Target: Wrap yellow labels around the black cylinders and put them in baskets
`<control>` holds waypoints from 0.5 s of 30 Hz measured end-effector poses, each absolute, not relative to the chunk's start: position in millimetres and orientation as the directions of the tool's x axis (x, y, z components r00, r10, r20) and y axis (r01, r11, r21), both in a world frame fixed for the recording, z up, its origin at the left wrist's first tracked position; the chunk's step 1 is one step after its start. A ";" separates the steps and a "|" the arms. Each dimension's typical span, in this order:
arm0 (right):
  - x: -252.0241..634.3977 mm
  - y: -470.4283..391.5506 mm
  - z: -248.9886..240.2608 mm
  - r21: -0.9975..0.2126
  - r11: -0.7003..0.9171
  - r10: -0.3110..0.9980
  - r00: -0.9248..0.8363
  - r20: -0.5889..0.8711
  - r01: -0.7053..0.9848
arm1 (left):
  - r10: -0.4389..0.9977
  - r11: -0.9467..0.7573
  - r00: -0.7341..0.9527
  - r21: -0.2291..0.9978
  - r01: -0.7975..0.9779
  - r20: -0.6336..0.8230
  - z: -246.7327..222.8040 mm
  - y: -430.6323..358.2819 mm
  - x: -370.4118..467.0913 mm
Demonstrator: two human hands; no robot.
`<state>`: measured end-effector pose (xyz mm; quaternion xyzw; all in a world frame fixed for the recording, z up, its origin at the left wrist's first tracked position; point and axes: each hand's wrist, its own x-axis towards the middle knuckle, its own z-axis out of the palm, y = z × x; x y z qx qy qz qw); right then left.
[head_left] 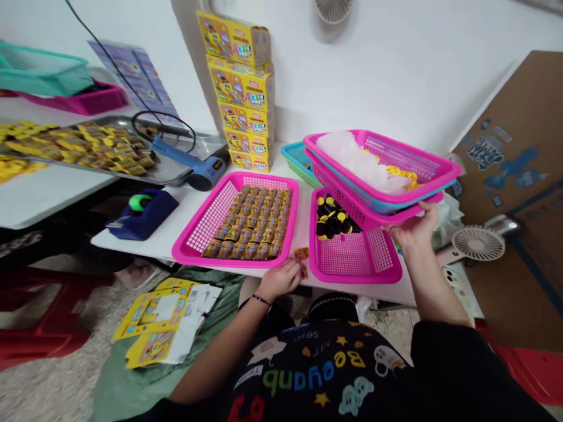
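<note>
And here we are in a small packing workshop, by the look of it! Yellow printed cartons (246, 111) tower at the rear edge of the white bench (304, 220), while flattened cartons (158, 328) lie below its front edge. Over at the left corner sits a tape dispenser (143, 220), with a blue heat gun (206, 173) behind it. Look at those little wrapped pieces (253, 225), row upon row in a pink mesh basket (202, 228) along the front edge! Stacked plastic baskets (400, 153) crowd the right side, and a metal tray (169, 174) on the left comes heaped with more pieces (88, 149).
</note>
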<state>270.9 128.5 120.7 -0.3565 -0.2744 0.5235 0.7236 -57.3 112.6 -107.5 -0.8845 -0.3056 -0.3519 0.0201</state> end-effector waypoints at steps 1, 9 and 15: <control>268.0 109.8 115.7 -0.804 0.231 0.935 0.354 0.028 -0.547 | 0.538 -0.810 0.569 0.194 0.553 0.622 -106.8 113.2 -57.5; 234.8 40.4 72.0 -0.784 0.192 0.879 0.459 -0.130 -0.590 | 0.549 -0.824 0.636 0.228 0.518 0.542 -88.3 108.5 -50.3; 225.2 34.1 53.3 -0.779 0.111 0.895 0.403 -0.192 -0.617 | 0.515 -0.837 0.634 0.179 0.517 0.578 -54.2 67.7 -60.8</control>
